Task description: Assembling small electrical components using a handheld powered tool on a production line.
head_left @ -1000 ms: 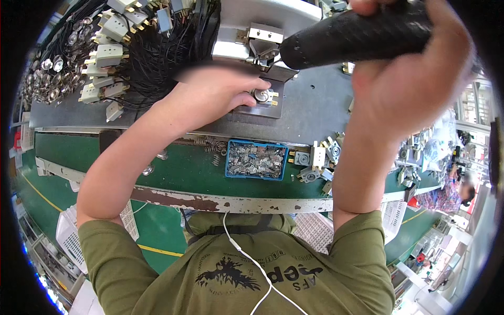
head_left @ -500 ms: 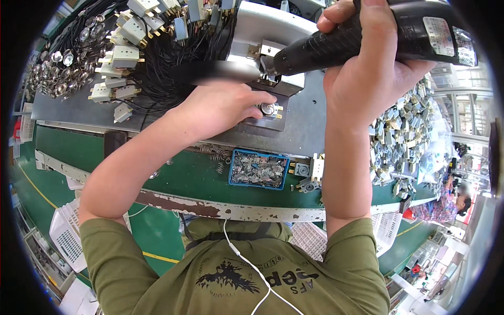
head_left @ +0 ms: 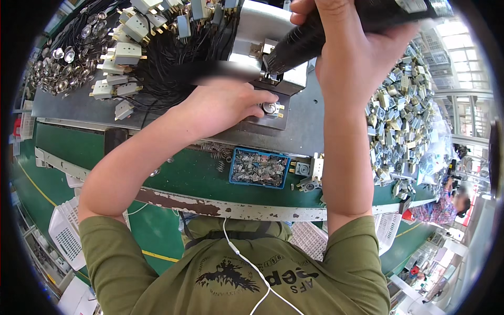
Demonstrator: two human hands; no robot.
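Note:
My right hand (head_left: 346, 58) is wrapped round a black power screwdriver (head_left: 302, 44) with a tapered nose. The tool's tip reaches down into a metal fixture (head_left: 296, 79) on the steel work plate (head_left: 310, 123). What lies under the tip is mostly hidden. My left hand (head_left: 223, 105) has thumb and forefinger closed on a small round metal thermostat (head_left: 270, 108) with brass tabs, which sits on the plate just in front of the fixture. Its other fingers are hidden behind the hand, beside a blurred dark shape.
White and grey plug blocks (head_left: 128, 52) with black cables crowd the left, beside a heap of round metal caps (head_left: 63, 58). A blue tray (head_left: 231, 168) of small metal pieces stands nearer me, next to springs (head_left: 218, 152). More blocks (head_left: 396, 121) pile up at right.
My right hand has shifted left and up, tilting the screwdriver more steeply while its tip stays at the fixture. My left hand has barely moved and keeps its pinch.

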